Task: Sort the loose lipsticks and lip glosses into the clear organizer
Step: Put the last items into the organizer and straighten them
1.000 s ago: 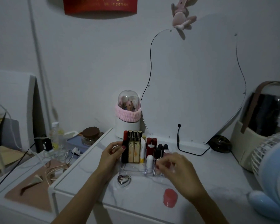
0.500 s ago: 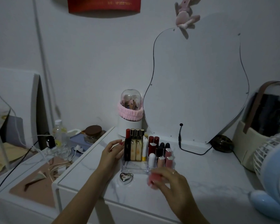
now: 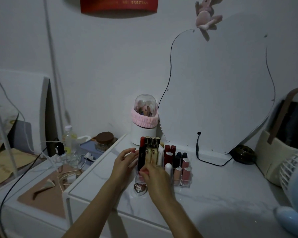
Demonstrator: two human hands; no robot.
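My right hand (image 3: 157, 179) pinches a small pink item (image 3: 143, 171) over the front left of the clear organizer (image 3: 182, 183) on the white table (image 3: 213, 200). My left hand (image 3: 125, 160), fingers relaxed, rests against the organizer's left side.

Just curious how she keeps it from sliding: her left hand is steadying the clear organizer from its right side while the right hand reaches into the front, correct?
Not quite. The head view shows the left hand against the left side of the organizer, beside the tall black tube, not its right side. The rest holds: the right hand reaches into the front compartments.
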